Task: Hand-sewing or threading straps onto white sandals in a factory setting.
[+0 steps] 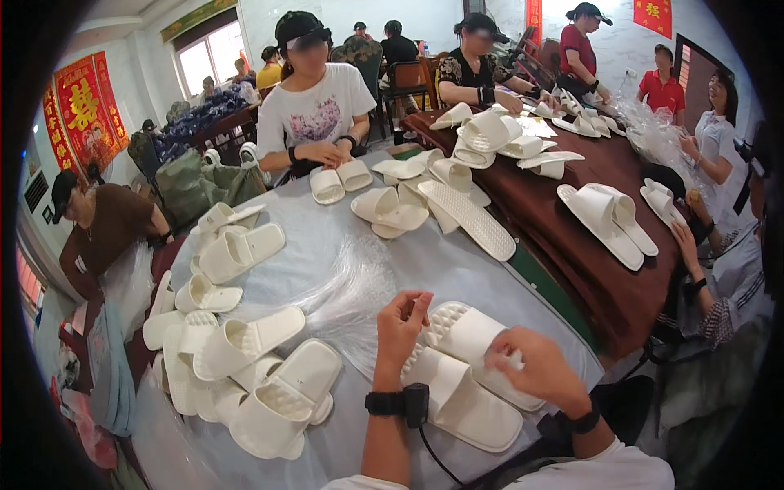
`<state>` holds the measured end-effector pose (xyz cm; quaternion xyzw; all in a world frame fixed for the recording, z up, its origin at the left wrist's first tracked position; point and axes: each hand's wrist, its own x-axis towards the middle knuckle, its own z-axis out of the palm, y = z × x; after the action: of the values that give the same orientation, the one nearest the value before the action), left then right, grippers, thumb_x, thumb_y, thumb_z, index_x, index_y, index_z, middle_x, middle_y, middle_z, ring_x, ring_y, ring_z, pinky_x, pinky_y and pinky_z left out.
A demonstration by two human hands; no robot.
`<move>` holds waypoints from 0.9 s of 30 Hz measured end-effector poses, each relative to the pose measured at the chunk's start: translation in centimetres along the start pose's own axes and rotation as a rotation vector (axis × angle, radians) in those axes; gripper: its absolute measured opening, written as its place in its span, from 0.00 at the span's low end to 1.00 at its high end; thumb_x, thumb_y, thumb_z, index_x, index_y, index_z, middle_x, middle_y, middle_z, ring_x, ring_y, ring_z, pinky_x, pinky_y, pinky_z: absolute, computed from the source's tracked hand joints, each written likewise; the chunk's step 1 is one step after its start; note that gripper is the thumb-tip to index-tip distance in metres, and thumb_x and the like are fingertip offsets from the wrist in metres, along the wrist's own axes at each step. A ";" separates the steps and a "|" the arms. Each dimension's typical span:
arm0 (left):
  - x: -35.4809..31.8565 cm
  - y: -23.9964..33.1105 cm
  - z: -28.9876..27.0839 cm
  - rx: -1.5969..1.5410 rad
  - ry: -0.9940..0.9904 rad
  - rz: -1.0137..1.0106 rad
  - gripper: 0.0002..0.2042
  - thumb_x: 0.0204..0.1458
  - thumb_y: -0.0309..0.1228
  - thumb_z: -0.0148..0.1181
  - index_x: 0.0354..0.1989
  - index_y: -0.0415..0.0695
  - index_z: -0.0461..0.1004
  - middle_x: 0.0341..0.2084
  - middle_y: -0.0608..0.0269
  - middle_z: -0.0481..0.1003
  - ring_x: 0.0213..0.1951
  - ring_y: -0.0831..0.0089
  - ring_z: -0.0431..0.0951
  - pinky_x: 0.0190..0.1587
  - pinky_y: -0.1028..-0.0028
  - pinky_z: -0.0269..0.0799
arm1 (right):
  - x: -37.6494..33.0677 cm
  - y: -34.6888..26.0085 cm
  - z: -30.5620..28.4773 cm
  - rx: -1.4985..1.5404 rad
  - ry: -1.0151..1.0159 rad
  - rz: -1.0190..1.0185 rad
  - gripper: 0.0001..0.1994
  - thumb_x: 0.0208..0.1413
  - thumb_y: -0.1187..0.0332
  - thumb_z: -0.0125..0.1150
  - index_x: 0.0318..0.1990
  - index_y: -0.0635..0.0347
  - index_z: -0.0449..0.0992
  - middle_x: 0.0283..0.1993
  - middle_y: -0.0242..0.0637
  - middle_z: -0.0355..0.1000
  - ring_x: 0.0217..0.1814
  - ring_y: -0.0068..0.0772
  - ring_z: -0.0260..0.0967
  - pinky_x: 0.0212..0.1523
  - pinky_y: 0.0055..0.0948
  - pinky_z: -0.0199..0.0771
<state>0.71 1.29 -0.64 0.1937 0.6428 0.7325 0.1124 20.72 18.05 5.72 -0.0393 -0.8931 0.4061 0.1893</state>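
Note:
A pair of white slippers [457, 388] lies side by side on the grey-covered table in front of me, textured footbeds showing at the open ends. My left hand [400, 329] is raised at their far left, fingers curled in toward the thumb; whatever they may pinch is hidden. Over the right slipper's strap hovers my right hand [535, 369], slightly blurred. Its fingers are bent together around a small whitish, see-through bit that I cannot make out. A black band with a small box and cable circles my left wrist.
Piled white slippers [282, 396] cover the table's left side. Clear plastic bags [347, 286] lie mid-table. More slippers [469, 216] stand at the far side and on the brown-covered table [563, 253] to the right. A co-worker [314, 114] stands opposite; others work around.

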 end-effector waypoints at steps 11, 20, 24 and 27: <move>0.3 -0.1 0.9 0.111 -0.153 0.116 0.16 0.69 0.39 0.58 0.54 0.38 0.78 0.37 0.61 0.83 0.41 0.74 0.79 0.45 0.72 0.75 | 1.2 2.3 5.7 -0.188 -0.039 0.051 0.11 0.52 0.73 0.65 0.42 0.67 0.75 0.39 0.57 0.73 0.42 0.62 0.72 0.44 0.51 0.71; 1.6 -2.5 -0.5 0.002 0.207 0.064 0.16 0.73 0.40 0.49 0.52 0.38 0.74 0.40 0.62 0.78 0.42 0.73 0.77 0.48 0.71 0.74 | 8.1 -4.3 -2.6 -0.505 0.193 -0.197 0.10 0.59 0.74 0.58 0.45 0.70 0.75 0.36 0.51 0.72 0.37 0.51 0.70 0.41 0.43 0.70; 1.1 -3.9 -0.4 0.032 0.143 0.103 0.14 0.69 0.38 0.53 0.44 0.37 0.73 0.35 0.52 0.77 0.39 0.61 0.78 0.45 0.64 0.72 | 12.1 -9.1 -0.1 -0.258 0.227 -0.230 0.12 0.62 0.74 0.57 0.51 0.70 0.74 0.42 0.48 0.75 0.42 0.42 0.74 0.45 0.37 0.72; 1.7 -4.9 0.6 0.169 0.122 0.282 0.13 0.67 0.37 0.55 0.43 0.38 0.73 0.33 0.51 0.77 0.38 0.57 0.78 0.44 0.63 0.73 | 15.8 -12.1 2.7 -0.208 0.079 -0.349 0.09 0.60 0.74 0.58 0.45 0.71 0.74 0.37 0.54 0.74 0.37 0.51 0.73 0.42 0.41 0.72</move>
<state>-0.93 3.26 -5.22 0.2457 0.6743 0.6948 -0.0474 6.14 11.57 17.88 0.0808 -0.9155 0.2707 0.2865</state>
